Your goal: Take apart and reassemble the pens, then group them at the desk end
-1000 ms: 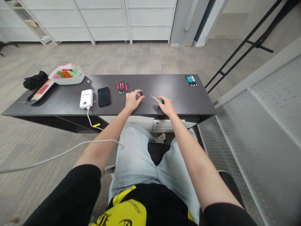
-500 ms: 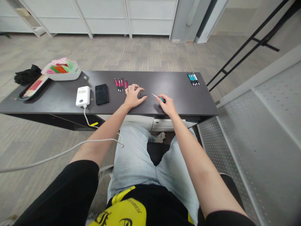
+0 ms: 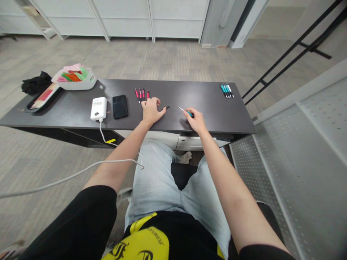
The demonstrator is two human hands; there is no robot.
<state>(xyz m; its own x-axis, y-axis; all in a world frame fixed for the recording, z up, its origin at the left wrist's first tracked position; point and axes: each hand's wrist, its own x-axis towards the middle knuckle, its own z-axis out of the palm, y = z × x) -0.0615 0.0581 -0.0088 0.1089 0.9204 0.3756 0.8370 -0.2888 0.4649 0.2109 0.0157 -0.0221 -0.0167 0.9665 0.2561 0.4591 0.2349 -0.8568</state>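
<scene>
My left hand (image 3: 151, 110) lies on the dark desk (image 3: 189, 94) with fingers spread. Its index fingertip is right beside a small black pen part (image 3: 167, 107). My right hand (image 3: 196, 120) is closed on a teal pen (image 3: 185, 112) whose thin silver tip points up and to the left. Several red pens (image 3: 142, 94) lie in a row just beyond my left hand. Several teal pens (image 3: 226, 90) lie at the desk's far right corner.
A black phone (image 3: 120, 106) and a white power bank (image 3: 99, 108) with a white cable lie left of my hands. A white tub (image 3: 75, 77) of coloured items, a long tray (image 3: 43, 97) and black cloth (image 3: 34, 83) sit at far left. A perforated metal ramp (image 3: 298, 151) runs on the right.
My left hand let go of the small black part it pinched a second ago and now lies flat beside it. My right hand kept the teal pen. The view shifted slightly.
</scene>
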